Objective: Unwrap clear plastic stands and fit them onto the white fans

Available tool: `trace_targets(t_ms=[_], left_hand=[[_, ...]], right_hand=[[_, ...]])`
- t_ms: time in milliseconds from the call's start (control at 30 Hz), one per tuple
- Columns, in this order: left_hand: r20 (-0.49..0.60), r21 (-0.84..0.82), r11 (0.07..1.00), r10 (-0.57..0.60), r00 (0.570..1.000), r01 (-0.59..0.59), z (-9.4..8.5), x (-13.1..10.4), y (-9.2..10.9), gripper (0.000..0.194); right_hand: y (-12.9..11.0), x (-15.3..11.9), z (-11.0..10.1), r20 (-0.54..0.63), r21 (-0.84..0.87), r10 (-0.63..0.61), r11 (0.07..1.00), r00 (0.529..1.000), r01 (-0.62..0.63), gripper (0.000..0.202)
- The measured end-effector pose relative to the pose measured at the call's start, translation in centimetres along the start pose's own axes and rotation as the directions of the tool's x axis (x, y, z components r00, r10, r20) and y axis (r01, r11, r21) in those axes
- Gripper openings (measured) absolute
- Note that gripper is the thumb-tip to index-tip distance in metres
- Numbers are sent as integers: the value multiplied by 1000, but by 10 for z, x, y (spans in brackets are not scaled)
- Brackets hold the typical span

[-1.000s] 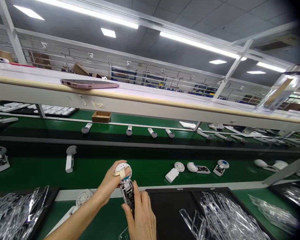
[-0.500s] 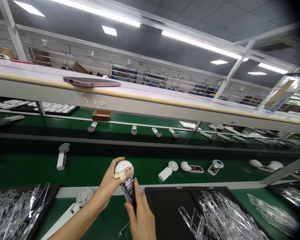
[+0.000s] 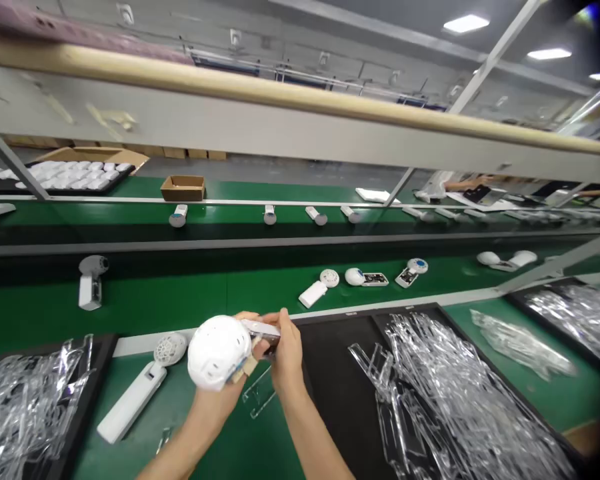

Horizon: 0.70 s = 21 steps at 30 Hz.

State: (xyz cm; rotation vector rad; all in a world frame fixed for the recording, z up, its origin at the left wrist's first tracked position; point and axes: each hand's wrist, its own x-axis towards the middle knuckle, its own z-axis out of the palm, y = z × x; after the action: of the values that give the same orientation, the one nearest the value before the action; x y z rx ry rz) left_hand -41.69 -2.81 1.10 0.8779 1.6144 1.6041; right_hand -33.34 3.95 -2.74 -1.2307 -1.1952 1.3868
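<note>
A white handheld fan (image 3: 219,353), with a rounded dome head, is held between my two hands just above the green workbench. My left hand (image 3: 220,400) is closed around its neck from below, and cream tape wraps the thumb. My right hand (image 3: 287,360) grips the handle end, fingers curled over it. The dome faces me and hides most of the handle. To the left, another white fan (image 3: 133,403) with a round grille (image 3: 170,348) lies on the bench. Clear plastic strips (image 3: 260,393) lie beneath my hands.
Black trays of clear plastic pieces stand left (image 3: 35,407) and right (image 3: 445,393). A clear plastic bag (image 3: 523,343) lies farther right. Several fan units, including an opened one (image 3: 375,279), rest on the green belt (image 3: 250,287). A shelf rail (image 3: 280,80) crosses overhead.
My view has tipped downward. The fan has turned, its dome swinging left and toward me and its handle now pointing right. Both hands keep their hold.
</note>
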Motion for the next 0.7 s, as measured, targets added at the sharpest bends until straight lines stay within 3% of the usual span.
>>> trace_targets(t_ms=[100,200,267,333,400,500,567,633,700], left_hand=[[-10,119,992,48,999,-46,2,-6,0,32],[-75,110,992,68,995,-60,2,-5,-9,31],[-90,55,998,45,995,-41,0,8,-20,32],[-91,-22,998,-68,993,66,-4,37,-35,38],[-130,-51,973,-230,964,225,-11,79,-54,46],[-225,54,932,-339,913,359,-33,151,-86,48],[-285,131,905,-356,890,404,-55,189,-105,48],[-338,231,867,-354,872,441,-80,209,-116,49],[-376,358,817,-316,871,451,-103,206,-117,52]], right_hand=[[4,5,7,-22,-13,-16,1000,1000,16,57],[13,13,13,-19,-58,-22,998,1000,21,58],[23,26,17,22,-114,-5,993,1000,8,58],[33,40,17,116,-184,8,983,993,13,58],[43,48,10,231,-260,-3,964,973,64,49],[64,36,-20,388,-354,-34,917,921,183,34],[85,17,-47,526,-419,-44,856,850,303,35],[110,0,-71,751,-492,-98,576,653,653,48],[131,-9,-85,854,-453,-111,323,509,831,56]])
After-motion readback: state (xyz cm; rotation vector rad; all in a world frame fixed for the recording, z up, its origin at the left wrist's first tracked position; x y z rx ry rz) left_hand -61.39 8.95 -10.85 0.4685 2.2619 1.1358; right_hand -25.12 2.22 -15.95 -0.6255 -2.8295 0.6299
